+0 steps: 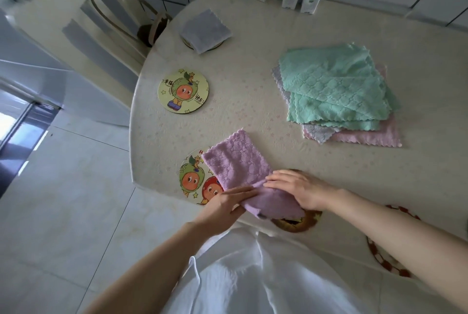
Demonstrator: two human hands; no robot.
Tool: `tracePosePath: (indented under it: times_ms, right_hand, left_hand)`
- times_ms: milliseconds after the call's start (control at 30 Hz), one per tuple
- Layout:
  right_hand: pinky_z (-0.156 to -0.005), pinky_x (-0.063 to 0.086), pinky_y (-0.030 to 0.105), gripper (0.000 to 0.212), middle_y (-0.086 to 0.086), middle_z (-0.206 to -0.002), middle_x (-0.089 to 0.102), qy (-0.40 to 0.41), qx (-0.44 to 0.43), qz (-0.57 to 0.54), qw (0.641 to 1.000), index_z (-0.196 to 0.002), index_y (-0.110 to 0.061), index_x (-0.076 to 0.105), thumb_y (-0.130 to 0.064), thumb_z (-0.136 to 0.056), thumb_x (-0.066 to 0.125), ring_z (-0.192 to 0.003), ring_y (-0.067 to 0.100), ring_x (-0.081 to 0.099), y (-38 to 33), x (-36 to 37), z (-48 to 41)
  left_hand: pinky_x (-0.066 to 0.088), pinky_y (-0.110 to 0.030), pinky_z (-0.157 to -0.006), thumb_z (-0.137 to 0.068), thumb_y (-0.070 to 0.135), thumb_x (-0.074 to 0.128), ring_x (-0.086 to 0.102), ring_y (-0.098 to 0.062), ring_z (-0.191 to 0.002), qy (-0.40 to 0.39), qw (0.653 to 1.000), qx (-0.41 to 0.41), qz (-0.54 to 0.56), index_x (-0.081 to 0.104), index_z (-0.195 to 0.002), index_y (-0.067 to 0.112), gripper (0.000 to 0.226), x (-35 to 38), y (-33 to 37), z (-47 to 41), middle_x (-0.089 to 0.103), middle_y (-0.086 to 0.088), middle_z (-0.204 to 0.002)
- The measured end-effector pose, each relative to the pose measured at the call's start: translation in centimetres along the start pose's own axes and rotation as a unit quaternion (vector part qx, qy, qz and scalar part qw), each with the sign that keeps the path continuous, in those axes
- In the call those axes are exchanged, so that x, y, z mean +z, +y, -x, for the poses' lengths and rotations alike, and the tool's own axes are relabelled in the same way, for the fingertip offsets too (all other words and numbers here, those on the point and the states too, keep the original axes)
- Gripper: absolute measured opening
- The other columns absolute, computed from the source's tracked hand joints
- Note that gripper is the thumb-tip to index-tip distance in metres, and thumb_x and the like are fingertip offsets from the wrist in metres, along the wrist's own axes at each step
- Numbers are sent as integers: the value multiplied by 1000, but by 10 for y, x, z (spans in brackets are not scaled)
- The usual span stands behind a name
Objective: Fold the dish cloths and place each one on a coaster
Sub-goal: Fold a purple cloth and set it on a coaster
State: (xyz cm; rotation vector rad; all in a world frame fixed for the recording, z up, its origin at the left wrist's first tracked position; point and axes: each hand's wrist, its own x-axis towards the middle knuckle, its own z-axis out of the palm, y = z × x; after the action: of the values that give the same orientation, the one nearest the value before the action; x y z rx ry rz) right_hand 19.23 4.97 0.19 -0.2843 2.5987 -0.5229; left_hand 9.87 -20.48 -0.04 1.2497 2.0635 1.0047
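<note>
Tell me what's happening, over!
Both hands, left and right, pressing purple cloth, mid-fold. Grey cloth already placed. Unfolded pile waiting. Nothing blocking.

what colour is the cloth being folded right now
Purple, with a quilted texture: the dish cloth under both hands, seen in the head view.

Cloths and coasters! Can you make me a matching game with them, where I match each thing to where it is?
Things:
1. grey cloth
2. purple cloth
3. green cloth
4. round cartoon coaster

Places:
A. on top of the cloth pile
B. under both hands, being folded
C. alone on the table, nothing on it
D. folded on a coaster at the far side of the table

Pairs: 1-D, 2-B, 3-A, 4-C
</note>
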Motion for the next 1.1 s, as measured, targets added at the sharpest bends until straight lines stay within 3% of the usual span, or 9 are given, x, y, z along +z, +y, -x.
tracePosePath:
  times_ms: [133, 233, 333, 367, 500, 633, 800, 967, 1100]
  right_hand:
    - [-113, 23, 21, 85, -7, -144, 42, 12, 4, -61, 998, -140, -30, 41, 18, -70, 39, -135, 8, 32, 5, -3, -1]
    - [-105, 34, 19, 56, -2, -123, 56, 42, 58, -168, 983, -127, -28, 57, 2, -79, 57, -116, 8, 47, 6, -9, -11]
    - [-81, 48, 28, 20, -3, -100, 64, 10, 116, -218, 969, -102, -34, 67, -22, -85, 64, -93, 14, 60, 9, -22, -26]
    - [-75, 47, 28, 9, -4, -93, 67, 11, 125, -240, 963, -93, -32, 68, -30, -88, 61, -88, 16, 63, 6, -29, -32]
    - [-79, 51, 26, 21, -8, -102, 70, 136, 156, -357, 911, -107, -25, 69, -32, -88, 62, -88, 7, 64, -5, -46, -65]
    - [-54, 34, 30, 32, -2, -58, 49, 136, 214, -314, 915, -73, -6, 51, -31, -92, 56, -54, 13, 45, -10, -45, -94]
    - [-51, 27, 30, 33, -2, -56, 39, 132, 235, -272, 924, -68, -16, 36, -29, -94, 52, -51, 12, 36, -9, -38, -107]
    - [-50, 25, 29, 25, -5, -58, 39, 143, 216, -264, 929, -82, -11, 41, -31, -96, 48, -51, 11, 35, -10, -40, -110]
    - [-52, 29, 31, 29, -4, -58, 42, 139, 242, -232, 932, -76, -15, 38, -35, -95, 46, -55, 17, 42, -11, -37, -120]
  left_hand:
    - [51, -24, -92, -91, 20, 58, 62, -8, -109, 31, 995, -80, 52, 59, -127, 24, 36, 3, -4, 11, 62, 6, -127]
    - [52, -25, -67, -93, 19, 57, 64, -4, -77, 37, 983, -165, 69, 63, -122, 27, 31, 1, -1, 14, 73, 7, -99]
    - [35, -22, -53, -95, 23, 54, 40, -1, -53, 72, 952, -264, 137, 68, -85, 12, 20, -2, 1, 7, 55, 6, -62]
    - [36, -26, -57, -95, 25, 53, 42, -7, -57, 88, 935, -297, 175, 64, -79, 12, 24, -4, 0, 3, 54, -1, -65]
    - [54, -29, -59, -97, 25, 50, 60, -21, -66, 175, 843, -377, 342, 61, -81, 14, 22, -18, 2, -17, 62, -5, -71]
    - [60, -36, -63, -99, 26, 47, 71, -28, -80, 195, 782, -442, 393, 61, -102, 18, 17, -27, -3, -30, 70, -11, -94]
    - [60, -36, -57, -100, 23, 43, 71, -25, -73, 201, 764, -457, 409, 59, -102, 20, 16, -30, -4, -34, 69, -10, -97]
    - [60, -37, -59, -101, 25, 40, 72, -26, -79, 221, 765, -439, 417, 58, -113, 24, 22, -28, -5, -30, 69, -5, -104]
    - [58, -35, -55, -101, 26, 39, 72, -25, -76, 238, 740, -463, 425, 58, -112, 22, 23, -28, -4, -34, 69, -7, -102]
